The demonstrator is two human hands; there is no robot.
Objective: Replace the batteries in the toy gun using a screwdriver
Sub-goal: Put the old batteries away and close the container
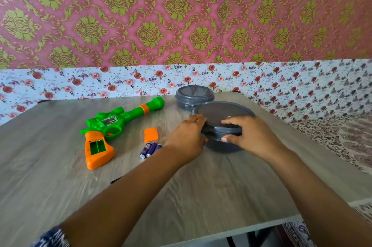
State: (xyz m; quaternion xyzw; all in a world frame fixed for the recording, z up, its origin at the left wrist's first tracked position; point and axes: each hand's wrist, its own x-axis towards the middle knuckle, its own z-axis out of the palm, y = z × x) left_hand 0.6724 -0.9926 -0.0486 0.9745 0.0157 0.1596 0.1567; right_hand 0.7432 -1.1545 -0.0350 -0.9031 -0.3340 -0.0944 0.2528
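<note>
Fingers [231,121] of the right hand [249,136] curled over the rim of the lid [221,112] on the near grey tub [225,147], thumb pressed to the tub's side; left hand [187,138] clasping the same tub from the other side, fingertips on the lid's edge. Both hands closed on the tub, lid seated or nearly so. Second, smaller grey tub [194,96] just behind, lid on, untouched.

Toy gun [112,124] lying on its side on the table [60,176], well left of the tubs, barrel pointing away. Battery bay in the orange handle open and empty. Orange cover [151,134] lying loose beside the handle. Three purple batteries [150,149] side by side just below the cover, near the left wrist; whether spent or fresh, impossible to tell. No screwdriver or screw in sight, perhaps inside a tub.

Stage, as judged: cover unscrewed and removed, bay emptied. Remaining: fitting cells into the bay, seating the cover, driving the screw home.
</note>
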